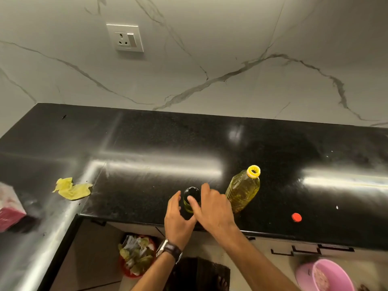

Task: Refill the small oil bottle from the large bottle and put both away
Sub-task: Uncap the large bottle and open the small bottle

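The small oil bottle (189,198), with a dark top and yellow oil inside, stands near the front edge of the black counter (147,139). My left hand (177,215) curves around its left side, fingers apart. My right hand (212,206) is at its right side, with fingers over the bottle's top and front; whether it grips is unclear. The large bottle (243,191) of yellow oil stands upright just right of my right hand, its yellow neck uncapped. A red cap (296,217) lies on the counter further right.
A crumpled yellow wrapper (72,189) lies on the counter's left part, and a pink and white box (9,208) sits at the far left edge. On the floor below are a full waste bin (137,254) and a pink bucket (325,276). A wall socket (125,37) is above.
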Available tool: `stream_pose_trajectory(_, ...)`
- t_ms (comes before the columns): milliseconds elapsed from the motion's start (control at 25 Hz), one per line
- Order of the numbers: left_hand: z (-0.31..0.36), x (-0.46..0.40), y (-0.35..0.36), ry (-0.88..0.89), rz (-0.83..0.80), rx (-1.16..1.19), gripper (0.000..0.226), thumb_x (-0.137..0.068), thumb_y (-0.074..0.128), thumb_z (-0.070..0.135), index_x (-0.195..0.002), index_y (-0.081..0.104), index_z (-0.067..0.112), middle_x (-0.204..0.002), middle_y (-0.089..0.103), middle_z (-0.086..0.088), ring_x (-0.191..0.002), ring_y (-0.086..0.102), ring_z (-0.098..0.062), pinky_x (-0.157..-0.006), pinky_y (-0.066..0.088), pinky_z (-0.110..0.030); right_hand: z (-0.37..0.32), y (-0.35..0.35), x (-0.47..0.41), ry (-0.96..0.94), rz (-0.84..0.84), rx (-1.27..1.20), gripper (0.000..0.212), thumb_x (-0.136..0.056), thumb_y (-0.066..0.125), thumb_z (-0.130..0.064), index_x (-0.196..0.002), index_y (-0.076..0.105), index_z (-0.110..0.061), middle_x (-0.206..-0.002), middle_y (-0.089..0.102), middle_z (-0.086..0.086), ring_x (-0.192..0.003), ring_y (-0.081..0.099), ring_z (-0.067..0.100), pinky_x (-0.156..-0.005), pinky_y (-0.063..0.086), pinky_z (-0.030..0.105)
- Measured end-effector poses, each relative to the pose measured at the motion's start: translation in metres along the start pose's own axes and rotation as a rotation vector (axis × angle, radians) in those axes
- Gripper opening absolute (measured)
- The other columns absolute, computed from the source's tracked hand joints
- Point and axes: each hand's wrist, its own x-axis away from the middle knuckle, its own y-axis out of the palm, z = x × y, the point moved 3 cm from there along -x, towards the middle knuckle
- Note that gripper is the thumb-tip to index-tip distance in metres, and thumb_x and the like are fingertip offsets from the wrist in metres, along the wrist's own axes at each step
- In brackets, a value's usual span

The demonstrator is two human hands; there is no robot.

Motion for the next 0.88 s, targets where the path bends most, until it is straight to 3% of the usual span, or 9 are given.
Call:
stream_pose_trajectory(120,0.003,-0.018,0.007,-0.005,-0.003,-0.012,0.076,-0.082,0.087,0.019,-0.149,0.051,0.018,-0.143,0.060,0.003,-0.128,0.060,-0.012,-0.107,0.053,-0.039,-0.005,0.003,-0.019,0.028,-0.042,0.077,0.056,-0.103,0.046,-0.065,-0.123,0.057,-0.014,-0.115,0.072,0.009,-0.105,0.074,0.028,-0.076,0.057,0.034)
stream_pose_trajectory(200,0.004,-0.026,0.009,0.010,0.010,-0.021,0.062,-0.084,0.084,0.021,-0.141,0.059,0.022,-0.132,0.067,0.004,-0.118,0.066,-0.012,-0.100,0.057,-0.043,-0.007,0.008,-0.029,0.029,-0.052,0.105,0.057,-0.104,0.046,-0.064,-0.119,0.062,-0.012,-0.112,0.073,0.009,-0.102,0.074,0.028,-0.074,0.056,0.034)
stream_pose_trajectory(480,0.001,-0.034,0.007,0.040,-0.016,-0.032,0.048,-0.083,0.081,0.025,-0.128,0.066,0.030,-0.114,0.073,0.013,-0.103,0.069,-0.004,-0.090,0.061,-0.040,-0.009,0.015,-0.033,-0.043,0.025,0.076,0.046,-0.106,0.048,-0.055,-0.119,0.066,-0.015,-0.108,0.074,0.007,-0.095,0.075,0.025,-0.074,0.057,0.032)
stream_pose_trajectory(640,-0.001,-0.035,0.005,0.039,-0.010,-0.022,0.056,-0.079,0.085,0.020,-0.132,0.067,0.025,-0.119,0.074,0.007,-0.108,0.070,-0.009,-0.093,0.061,-0.042,0.004,0.010,-0.010,-0.049,0.080,0.012,0.046,-0.104,0.047,-0.058,-0.117,0.065,-0.018,-0.104,0.075,0.003,-0.089,0.075,0.022,-0.071,0.055,0.030)
stream_pose_trajectory(760,0.001,-0.035,0.004,0.058,-0.042,-0.038,0.068,-0.073,0.093,0.025,-0.134,0.066,0.022,-0.122,0.072,0.007,-0.112,0.068,-0.008,-0.096,0.059,-0.033,0.038,0.019,0.029,0.025,0.009,-0.007,0.045,-0.103,0.045,-0.063,-0.114,0.063,-0.023,-0.102,0.073,-0.004,-0.088,0.073,0.016,-0.069,0.050,0.025)
stream_pose_trajectory(880,0.006,-0.033,0.003,0.052,-0.053,-0.019,0.074,-0.070,0.096,0.028,-0.136,0.064,0.019,-0.124,0.070,0.008,-0.113,0.067,-0.008,-0.096,0.058,-0.029,0.095,0.027,0.061,0.171,-0.070,-0.013,0.041,-0.102,0.045,-0.065,-0.110,0.061,-0.029,-0.098,0.069,-0.008,-0.085,0.069,0.009,-0.074,0.058,0.027)
